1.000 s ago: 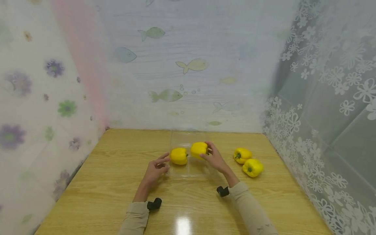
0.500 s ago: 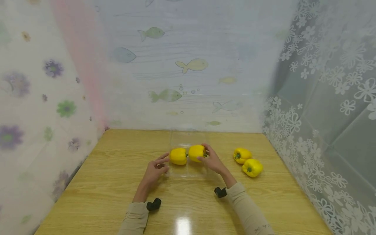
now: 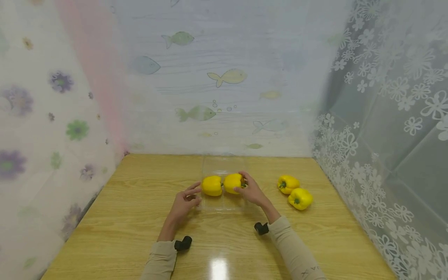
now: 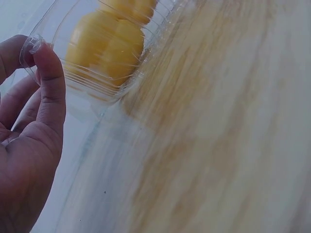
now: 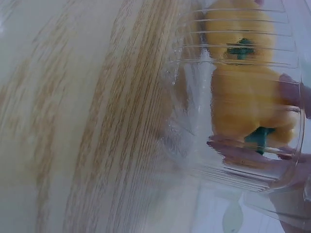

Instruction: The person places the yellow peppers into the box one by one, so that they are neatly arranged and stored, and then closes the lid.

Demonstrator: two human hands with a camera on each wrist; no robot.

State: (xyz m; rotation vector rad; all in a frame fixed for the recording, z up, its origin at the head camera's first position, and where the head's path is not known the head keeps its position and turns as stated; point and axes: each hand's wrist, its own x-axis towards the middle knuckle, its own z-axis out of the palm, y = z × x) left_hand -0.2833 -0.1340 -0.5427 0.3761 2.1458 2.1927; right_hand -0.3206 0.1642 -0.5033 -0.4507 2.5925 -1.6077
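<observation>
A clear plastic container [image 3: 212, 204] with its lid folded back lies on the table. Inside, at its left, sits a yellow bell pepper [image 3: 211, 186]. Beside it in the container is a second yellow bell pepper [image 3: 231, 184], stem to the right, which my right hand [image 3: 254, 193] holds from the right. In the right wrist view, the fingers around this pepper [image 5: 243, 104] show through the ribbed clear wall. My left hand [image 3: 182, 204] pinches the container's left rim between thumb and finger, plain in the left wrist view, where the near pepper [image 4: 104, 48] shows through the plastic.
Two more yellow bell peppers, one farther back [image 3: 288, 184] and one nearer [image 3: 300, 198], lie together on the wooden table [image 3: 147, 182] to the right. Patterned sheets hang behind and on both sides. Each wrist carries a small black device [image 3: 183, 243].
My right hand has moved left and slightly down with its pepper, bringing it beside the other one in the container. The left hand has stayed at the rim.
</observation>
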